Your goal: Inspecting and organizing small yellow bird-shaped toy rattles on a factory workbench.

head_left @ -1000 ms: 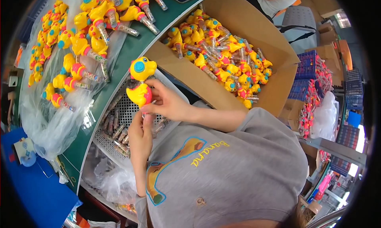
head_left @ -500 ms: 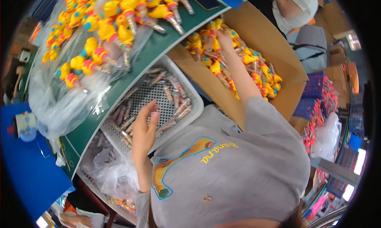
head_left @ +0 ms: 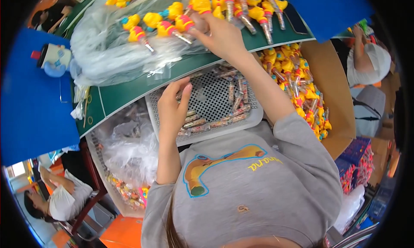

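A green table [head_left: 123, 91] is strewn with clear plastic [head_left: 103, 53] and yellow toys [head_left: 166, 28]; the right hand [head_left: 223, 37] is placed at the toys, whether gripping one cannot be told. The left hand [head_left: 171, 107] is held, thumb and fingers apart, by a grey basket [head_left: 258, 115] of tubes [head_left: 199, 123].

Yellow animal-shaped toys [head_left: 166, 29], red and blue trim.
Front three: lying on plastic sheeting [head_left: 101, 53] over worktop [head_left: 129, 86], clear tubes [head_left: 183, 37] slanting right.
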`<state>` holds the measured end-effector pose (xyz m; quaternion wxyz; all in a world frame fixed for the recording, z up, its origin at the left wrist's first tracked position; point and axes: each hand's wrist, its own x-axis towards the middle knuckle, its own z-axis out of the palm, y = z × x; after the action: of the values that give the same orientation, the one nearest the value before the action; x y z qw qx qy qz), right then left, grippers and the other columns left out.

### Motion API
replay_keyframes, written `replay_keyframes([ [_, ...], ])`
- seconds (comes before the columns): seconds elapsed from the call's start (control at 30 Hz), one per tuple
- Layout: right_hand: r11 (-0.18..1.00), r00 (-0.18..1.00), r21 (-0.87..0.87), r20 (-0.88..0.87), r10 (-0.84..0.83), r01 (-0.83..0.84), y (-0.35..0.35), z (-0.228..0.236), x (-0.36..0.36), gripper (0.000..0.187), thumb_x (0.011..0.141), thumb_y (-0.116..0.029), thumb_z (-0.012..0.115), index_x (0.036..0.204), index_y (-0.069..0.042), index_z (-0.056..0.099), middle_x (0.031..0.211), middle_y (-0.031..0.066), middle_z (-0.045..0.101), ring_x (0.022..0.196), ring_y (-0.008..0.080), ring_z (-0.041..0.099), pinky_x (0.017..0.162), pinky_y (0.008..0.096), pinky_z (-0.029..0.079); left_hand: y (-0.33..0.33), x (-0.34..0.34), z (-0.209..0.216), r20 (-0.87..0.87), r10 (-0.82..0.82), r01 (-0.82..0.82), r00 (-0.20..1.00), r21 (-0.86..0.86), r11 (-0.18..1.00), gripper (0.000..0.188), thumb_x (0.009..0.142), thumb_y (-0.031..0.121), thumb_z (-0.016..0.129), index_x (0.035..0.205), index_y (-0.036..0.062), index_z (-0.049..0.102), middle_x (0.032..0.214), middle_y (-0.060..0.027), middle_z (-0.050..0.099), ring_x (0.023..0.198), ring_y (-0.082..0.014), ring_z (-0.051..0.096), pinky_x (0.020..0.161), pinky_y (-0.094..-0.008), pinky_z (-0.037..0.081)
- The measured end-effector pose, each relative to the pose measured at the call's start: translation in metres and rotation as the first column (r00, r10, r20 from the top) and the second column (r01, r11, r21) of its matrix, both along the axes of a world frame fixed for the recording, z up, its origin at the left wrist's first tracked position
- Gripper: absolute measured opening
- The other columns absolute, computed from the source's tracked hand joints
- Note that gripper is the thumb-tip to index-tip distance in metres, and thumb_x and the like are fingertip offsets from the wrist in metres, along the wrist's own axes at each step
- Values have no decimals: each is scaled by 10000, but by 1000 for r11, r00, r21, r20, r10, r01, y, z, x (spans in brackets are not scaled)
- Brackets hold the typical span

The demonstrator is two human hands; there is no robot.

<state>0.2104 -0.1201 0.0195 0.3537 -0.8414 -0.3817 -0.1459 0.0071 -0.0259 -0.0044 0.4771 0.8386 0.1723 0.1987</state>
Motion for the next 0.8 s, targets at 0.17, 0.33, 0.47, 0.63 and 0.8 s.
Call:
replay_keyframes([
  [0.17, 1000, 998, -10, -64, 20, -20, 26, -4, 4, 474, 826, -388, 633, 1148, -44, 576, 824, 174, 653, 770, 337, 645, 661, 409, 500, 30, -9, -1, 17, 175, -167, 984, 394, 904, 221, 843, 150, 644, 1037, 45, 652, 1069, -113, 643, 965, -251, 622, 817, -319, 485],
  [0.33, 955, 931, 294, -340, 130, -26, 7, -2, 2, 392, 880, -302, 602, 1137, -6, 590, 780, 124, 646, 698, 213, 637, 646, 311, 494, 53, 12, -23, 10, 73, -56, 997, 751, 658, 477, 796, 189, 677, 1215, 4, 542, 1272, -153, 544, 1203, -287, 503, 1026, -429, 367],
  [0.47, 713, 656, 701, -535, 533, -8, -21, 11, -24, 409, 943, -171, 524, 1301, 16, 461, 886, 79, 616, 760, 136, 600, 703, 257, 484, 55, 14, -43, 33, 0, -27, 999, 817, 576, 455, 792, 140, 662, 1216, 25, 546, 1245, -141, 568, 1189, -259, 521, 1033, -429, 373],
  [0.63, 623, 531, 778, -498, 686, -75, -51, 11, -58, 509, 902, -61, 547, 1361, -9, 333, 1015, 150, 601, 861, 192, 607, 781, 324, 504, 56, 5, -46, 123, -84, -8, 989, 606, 796, 362, 789, 65, 658, 1143, 22, 597, 1205, -143, 586, 1161, -262, 538, 973, -378, 437],
  [0.8, 644, 524, 765, -543, 656, -13, -60, -1, -69, 525, 834, -17, 595, 1297, -26, 348, 1135, 195, 560, 881, 221, 605, 804, 372, 513, 51, 0, -35, 170, 56, -150, 984, 608, 780, 286, 794, 55, 661, 1075, 10, 631, 1127, -127, 608, 1071, -309, 571, 879, -386, 480],
])
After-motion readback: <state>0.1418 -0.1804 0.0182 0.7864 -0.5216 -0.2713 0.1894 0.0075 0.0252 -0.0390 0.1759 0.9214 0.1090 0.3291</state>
